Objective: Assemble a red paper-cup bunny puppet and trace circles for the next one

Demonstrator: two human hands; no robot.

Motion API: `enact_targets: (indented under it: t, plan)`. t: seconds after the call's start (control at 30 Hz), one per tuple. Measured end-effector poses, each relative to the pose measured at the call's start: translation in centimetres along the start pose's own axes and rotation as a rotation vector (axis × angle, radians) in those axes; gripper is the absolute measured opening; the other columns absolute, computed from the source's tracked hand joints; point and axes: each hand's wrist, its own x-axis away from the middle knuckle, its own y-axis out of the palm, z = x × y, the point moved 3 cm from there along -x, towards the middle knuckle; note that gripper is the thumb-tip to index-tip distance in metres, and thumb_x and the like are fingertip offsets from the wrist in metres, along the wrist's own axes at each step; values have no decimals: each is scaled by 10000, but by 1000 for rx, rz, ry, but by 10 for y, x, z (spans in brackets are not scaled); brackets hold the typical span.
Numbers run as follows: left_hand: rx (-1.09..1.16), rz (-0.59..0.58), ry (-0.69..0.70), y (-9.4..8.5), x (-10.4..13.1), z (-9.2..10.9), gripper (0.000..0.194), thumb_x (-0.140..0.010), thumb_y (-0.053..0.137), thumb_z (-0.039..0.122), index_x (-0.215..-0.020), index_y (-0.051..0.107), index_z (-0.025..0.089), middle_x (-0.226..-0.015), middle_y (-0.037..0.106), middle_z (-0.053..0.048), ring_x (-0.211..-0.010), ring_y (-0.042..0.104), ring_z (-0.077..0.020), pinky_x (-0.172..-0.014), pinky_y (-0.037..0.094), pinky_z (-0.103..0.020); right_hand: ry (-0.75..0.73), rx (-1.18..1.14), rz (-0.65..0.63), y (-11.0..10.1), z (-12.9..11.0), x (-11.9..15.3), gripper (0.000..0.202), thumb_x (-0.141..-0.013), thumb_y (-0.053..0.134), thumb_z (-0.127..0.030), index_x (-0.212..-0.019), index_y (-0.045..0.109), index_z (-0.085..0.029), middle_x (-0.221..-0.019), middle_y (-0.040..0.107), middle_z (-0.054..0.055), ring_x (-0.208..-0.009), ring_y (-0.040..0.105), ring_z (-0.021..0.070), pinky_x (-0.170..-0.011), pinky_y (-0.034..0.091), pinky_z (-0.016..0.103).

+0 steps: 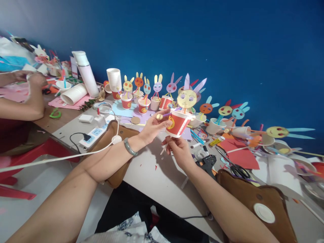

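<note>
My left hand (153, 127), with a bracelet on its wrist, is closed around the side of a red and white paper cup (182, 124). Above the cup's rim stands a pale yellow paper rabbit face (186, 99) with purple ears and drawn features. Small round discs stick out on either side of the cup. Just below its base, my right hand (179, 152) pinches a thin white stick (163, 149) that points down to the left. Whether the stick's upper end enters the cup is hidden. Both hands are over the table.
More rabbit cups (144, 105) line the blue wall. A power strip (95, 135) and its cable lie left; a black glue gun (207, 164), scissors (239, 170) and red paper (239, 153) lie right. Another person's arm (22, 104) rests at far left near a white bottle (86, 74).
</note>
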Motion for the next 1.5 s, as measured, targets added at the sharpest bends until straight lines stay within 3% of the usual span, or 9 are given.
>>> enact_targets:
  t: [0.13,0.3,0.63,0.8,1.07,1.27,1.4,1.5]
  plan:
    - [-138,60,167,-9,-2,7,495,-804,858,448,-1225,729,223,-1184,769,-88,-1145,709,-231,-1011,563,-391,-8,18,-26,0,-3,2,508,-815,740,-681,-854,587,-198,-780,750,47,-417,486,74,-440,365,264]
    - [-401,161,407,-13,3,26,266,-840,831,410,-1053,784,258,-1098,792,-44,-1067,724,-196,-1011,562,-384,-6,14,-76,2,-4,4,507,-803,755,-682,-875,586,-210,-769,742,35,-424,496,86,-444,402,270]
    - [-610,70,547,-10,5,44,175,-885,783,427,-879,775,252,-927,783,-41,-923,714,-189,-904,567,-382,-52,100,-89,-2,5,1,512,-847,708,-694,-785,606,-196,-658,679,20,-432,504,97,-447,398,264]
    - [-637,16,644,-16,0,51,69,-889,784,302,-871,772,236,-1036,757,-56,-1026,707,-186,-964,548,-379,-47,107,-60,-3,6,0,536,-818,717,-723,-787,593,-202,-670,679,21,-432,500,100,-444,400,269]
    - [-458,-171,403,-19,-5,51,183,-858,820,397,-856,752,227,-1023,775,-57,-1001,717,-188,-920,557,-361,-66,127,-79,-1,4,2,491,-844,700,-687,-763,596,-214,-606,643,8,-428,495,114,-455,421,286]
    - [-380,-116,326,-22,-8,51,289,-783,878,447,-791,717,207,-890,750,-26,-901,702,-160,-816,569,-310,-59,125,-59,0,2,3,456,-844,701,-668,-805,577,-231,-596,632,-9,-428,498,118,-456,444,291]
    - [-241,-54,243,-23,-9,49,457,-678,956,414,-952,646,221,-826,705,25,-799,696,-126,-726,557,-256,-68,115,-56,1,4,3,427,-849,698,-635,-828,563,-231,-643,654,-2,-427,498,114,-444,438,290]
    - [-165,-75,192,-23,-9,48,509,-694,951,374,-1050,614,239,-828,705,36,-791,710,-125,-736,565,-258,-74,113,-54,1,4,4,406,-859,693,-611,-843,558,-229,-669,666,5,-426,499,111,-442,432,290]
